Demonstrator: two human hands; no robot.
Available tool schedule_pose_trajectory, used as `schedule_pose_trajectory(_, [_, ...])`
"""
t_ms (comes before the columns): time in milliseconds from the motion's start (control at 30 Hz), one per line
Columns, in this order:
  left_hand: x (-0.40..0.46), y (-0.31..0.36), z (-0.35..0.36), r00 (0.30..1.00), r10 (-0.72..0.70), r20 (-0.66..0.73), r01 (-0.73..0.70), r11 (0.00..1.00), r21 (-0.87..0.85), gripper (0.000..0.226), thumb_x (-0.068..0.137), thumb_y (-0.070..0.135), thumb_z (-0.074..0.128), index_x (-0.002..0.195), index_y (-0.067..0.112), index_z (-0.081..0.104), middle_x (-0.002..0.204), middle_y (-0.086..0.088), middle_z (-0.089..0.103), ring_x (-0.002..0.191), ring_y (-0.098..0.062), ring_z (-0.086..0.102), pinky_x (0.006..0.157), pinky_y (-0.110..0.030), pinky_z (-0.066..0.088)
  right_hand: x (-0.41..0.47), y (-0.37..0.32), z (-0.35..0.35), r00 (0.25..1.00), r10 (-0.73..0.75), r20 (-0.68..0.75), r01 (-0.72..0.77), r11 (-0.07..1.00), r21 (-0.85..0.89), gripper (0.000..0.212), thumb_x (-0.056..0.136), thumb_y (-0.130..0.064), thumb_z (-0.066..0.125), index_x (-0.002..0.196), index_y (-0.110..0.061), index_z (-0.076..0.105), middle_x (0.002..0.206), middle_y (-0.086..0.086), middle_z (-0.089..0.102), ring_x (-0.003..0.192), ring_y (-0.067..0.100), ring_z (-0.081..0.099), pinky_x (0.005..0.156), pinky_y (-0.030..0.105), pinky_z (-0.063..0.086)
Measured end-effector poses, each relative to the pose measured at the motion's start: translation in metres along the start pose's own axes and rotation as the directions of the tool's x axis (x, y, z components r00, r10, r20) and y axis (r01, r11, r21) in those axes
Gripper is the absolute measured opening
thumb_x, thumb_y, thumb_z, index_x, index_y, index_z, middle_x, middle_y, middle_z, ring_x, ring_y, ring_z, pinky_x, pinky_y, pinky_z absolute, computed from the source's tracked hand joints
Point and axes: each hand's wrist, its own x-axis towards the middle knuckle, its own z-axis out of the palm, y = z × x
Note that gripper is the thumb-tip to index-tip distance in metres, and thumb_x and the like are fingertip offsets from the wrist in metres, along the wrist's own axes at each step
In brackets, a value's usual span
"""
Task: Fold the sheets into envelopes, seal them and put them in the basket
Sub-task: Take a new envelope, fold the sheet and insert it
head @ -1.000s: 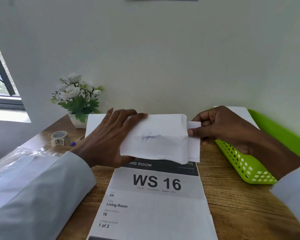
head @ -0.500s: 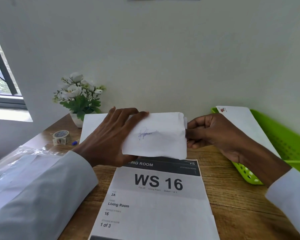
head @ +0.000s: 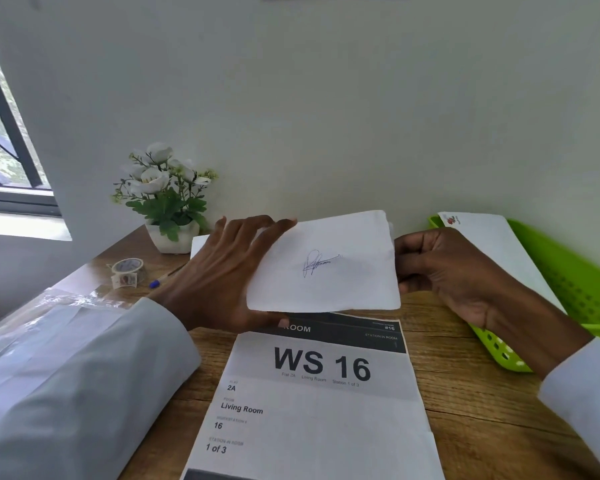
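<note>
Both your hands hold the folded sheet (head: 326,265) above the table (head: 465,393): left hand (head: 222,275) clamped on its left edge, right hand (head: 444,268) pinching the right edge, fingertips hidden. Green basket (head: 575,282) sits far right, partly cut off.

Wooden surface (head: 465,403) against pale wall (head: 326,98). Printed sign sheet (head: 312,410) lies flat at centre front — reads "WS 16", "Living Room", "2A", "1 of 3", dark band across top. Small white pot with white flowers and green leaves (head: 163,195) stands at back left, close to wall. Tape roll (head: 127,270) in front of pot, loose end hanging. Blue-capped pen (head: 163,277) just right of roll. Clear plastic sleeve (head: 49,306) at far left edge. Window (head: 4,150) at left — dark frame, greenery outside.
</note>
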Motion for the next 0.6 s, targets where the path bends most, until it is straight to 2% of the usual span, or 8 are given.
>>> schedule_pose_trajectory(100, [0.002,0.003,-0.001,1.0,0.007,-0.018,-0.007,1.0,-0.014,0.114,0.064,0.088,0.048,0.152,0.026,0.011,0.139,-0.009,0.039,0.119,-0.026,0.04,0.103,-0.048,0.035,-0.002,0.002,0.009,1.0,0.016,-0.021,-0.016,1.0,0.001,0.024,0.083,0.007,0.066,0.076,-0.011,0.081,0.082,0.008,0.079,0.065,0.015,0.073,0.053,0.022,0.057])
schedule_pose_trajectory(167, [0.004,0.009,-0.002,0.999,0.021,-0.033,-0.022,0.999,-0.034,0.11,0.066,0.083,0.052,0.152,0.026,0.013,0.136,-0.008,0.04,0.116,-0.025,0.041,0.1,-0.043,0.036,-0.003,0.004,0.017,0.999,0.0,-0.054,-0.001,1.0,-0.015,0.029,0.085,0.007,0.066,0.072,-0.014,0.081,0.073,0.006,0.078,0.058,0.013,0.072,0.047,0.022,0.055])
schedule_pose_trajectory(233, [0.005,0.015,-0.003,0.998,0.044,-0.037,-0.045,0.998,-0.039,0.107,0.067,0.078,0.056,0.151,0.025,0.017,0.134,-0.008,0.041,0.115,-0.025,0.042,0.099,-0.041,0.036,-0.007,0.006,0.025,0.998,-0.014,-0.055,0.011,0.999,-0.047,0.028,0.086,0.004,0.066,0.069,-0.014,0.078,0.055,0.0,0.072,0.04,0.006,0.062,0.035,0.017,0.043])
schedule_pose_trajectory(300, [0.005,0.019,-0.004,0.998,0.06,-0.029,-0.061,0.998,-0.032,0.106,0.067,0.074,0.059,0.151,0.025,0.018,0.134,-0.007,0.041,0.115,-0.025,0.042,0.099,-0.039,0.035,-0.011,0.008,0.031,0.999,-0.011,-0.04,0.009,0.998,-0.062,0.024,0.088,0.002,0.066,0.071,-0.012,0.076,0.046,-0.005,0.066,0.033,0.001,0.054,0.031,0.011,0.035])
schedule_pose_trajectory(433, [0.006,0.024,-0.007,0.998,0.063,-0.026,-0.064,0.997,-0.034,0.104,0.068,0.072,0.059,0.151,0.026,0.018,0.134,-0.006,0.041,0.115,-0.025,0.042,0.1,-0.039,0.034,-0.011,0.005,0.03,0.998,0.008,-0.062,-0.011,0.999,-0.052,0.017,0.086,-0.004,0.072,0.075,-0.014,0.08,0.065,0.003,0.076,0.05,0.01,0.069,0.041,0.016,0.046])
schedule_pose_trajectory(600, [0.007,0.033,-0.005,0.997,0.075,-0.004,-0.076,0.995,-0.061,0.1,0.07,0.077,0.055,0.15,0.03,0.018,0.135,-0.004,0.041,0.114,-0.022,0.04,0.097,-0.033,0.03,-0.013,0.007,0.033,0.999,-0.028,-0.047,0.02,0.988,-0.153,0.018,0.087,-0.008,0.072,0.075,-0.019,0.08,0.064,0.0,0.076,0.049,0.008,0.066,0.04,0.015,0.042])
